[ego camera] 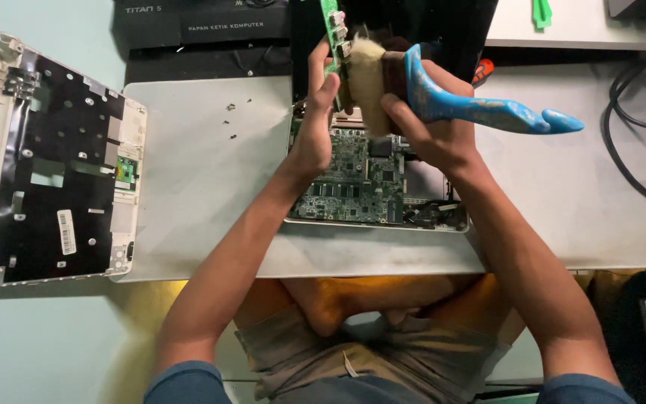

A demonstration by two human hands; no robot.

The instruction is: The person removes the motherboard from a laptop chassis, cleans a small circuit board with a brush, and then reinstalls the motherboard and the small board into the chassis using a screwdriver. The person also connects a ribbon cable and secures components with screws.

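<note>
Top centre of the frame: the left hand [317, 123] pinches a small green circuit board [333, 34] upright by its edge, fingers closed on it. The right hand [431, 123] grips a blue-handled brush [472, 108], its pale bristles [371, 78] pressed against the board. Just below lies the opened laptop base [371, 183], motherboard bare. At far left sits the white laptop cover [46, 161]; loose screws [231, 112] dot the grey mat [203, 187].
</note>
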